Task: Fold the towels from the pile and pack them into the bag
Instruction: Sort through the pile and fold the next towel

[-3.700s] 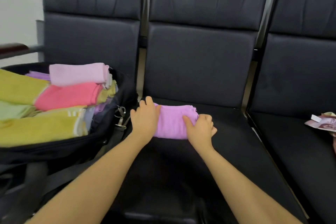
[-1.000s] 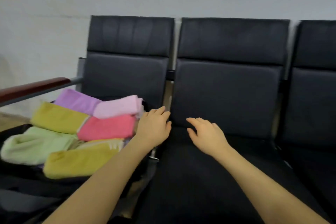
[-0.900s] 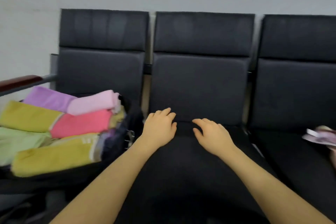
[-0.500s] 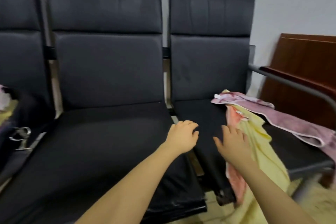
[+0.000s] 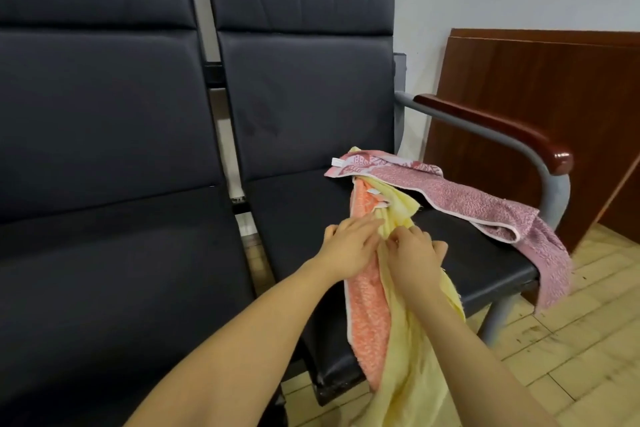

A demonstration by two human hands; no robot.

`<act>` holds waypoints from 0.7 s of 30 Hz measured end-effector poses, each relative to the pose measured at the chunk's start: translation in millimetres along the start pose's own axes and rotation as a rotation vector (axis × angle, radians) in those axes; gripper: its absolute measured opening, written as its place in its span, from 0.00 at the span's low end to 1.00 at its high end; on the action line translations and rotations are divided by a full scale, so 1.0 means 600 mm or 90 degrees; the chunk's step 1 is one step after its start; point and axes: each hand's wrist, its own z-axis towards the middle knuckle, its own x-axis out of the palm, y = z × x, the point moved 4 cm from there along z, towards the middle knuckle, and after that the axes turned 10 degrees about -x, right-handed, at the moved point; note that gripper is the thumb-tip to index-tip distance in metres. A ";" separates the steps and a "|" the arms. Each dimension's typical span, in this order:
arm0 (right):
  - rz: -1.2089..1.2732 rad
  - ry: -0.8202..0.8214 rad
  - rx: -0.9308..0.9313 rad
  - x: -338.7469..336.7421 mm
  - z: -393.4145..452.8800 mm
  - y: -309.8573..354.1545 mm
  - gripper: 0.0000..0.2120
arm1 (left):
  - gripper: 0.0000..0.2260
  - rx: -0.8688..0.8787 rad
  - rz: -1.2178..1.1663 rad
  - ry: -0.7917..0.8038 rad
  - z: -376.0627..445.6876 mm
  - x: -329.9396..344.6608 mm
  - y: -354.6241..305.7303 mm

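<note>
Seats: a row of dark padded chairs, smooth and faintly shiny, serving as the bench; the far right one carries the pile and ends in a grey metal armrest capped in red-brown wood
Panel: a flat red-brown wooden board, upright against the wall behind the armrest
Floor: pale tiles, speckled with dark bits
Pile: three unfolded towels heaped on the right seat, spilling over its front edge; the bag is out of view
Mauve towel: nubby terry, draped across the seat toward the armrest, one end hanging off the corner
Yellow towel: thin, soft, crumpled into a long strip that runs from the seat back out over the front edge and hangs toward the floor
Orange towel: coarse looped pile, lying alongside the yellow one on its left, same front-to-back axis
Left hand: fingers fairly straight, resting on the orange towel where it meets the yellow; grip not closed
Right hand: fingers curled, pinching a fold of yellow towel; the nearer hand to it
Relation: both strips lie directly under the hands, long axes pointing away from the person, so a lift would likely mean parting yellow from orange first
</note>
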 end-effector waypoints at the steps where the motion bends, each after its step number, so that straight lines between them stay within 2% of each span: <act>1: 0.032 -0.056 -0.014 -0.003 0.003 0.002 0.10 | 0.19 -0.006 -0.033 -0.014 0.003 -0.002 0.000; 4: 0.098 -0.254 -0.048 -0.030 0.010 0.012 0.13 | 0.19 -0.011 -0.120 -0.028 0.014 -0.022 -0.001; 8: 0.279 -0.347 -0.067 -0.073 0.026 0.022 0.10 | 0.18 0.016 -0.252 -0.046 0.025 -0.075 -0.023; 11: 0.389 -0.428 -0.103 -0.120 0.035 0.037 0.08 | 0.18 0.029 -0.356 -0.017 0.017 -0.118 -0.049; 13: 0.426 -0.478 -0.130 -0.149 0.037 0.058 0.08 | 0.15 0.052 -0.417 0.006 0.000 -0.143 -0.065; 15: 0.454 -0.489 -0.148 -0.172 0.037 0.085 0.08 | 0.12 0.070 -0.454 -0.040 -0.024 -0.171 -0.074; 18: 0.479 -0.458 -0.152 -0.191 0.041 0.123 0.07 | 0.10 0.062 -0.539 -0.176 -0.065 -0.230 -0.068; 21: 0.488 -0.400 -0.181 -0.216 0.048 0.177 0.06 | 0.08 0.065 -0.524 -0.269 -0.108 -0.308 -0.060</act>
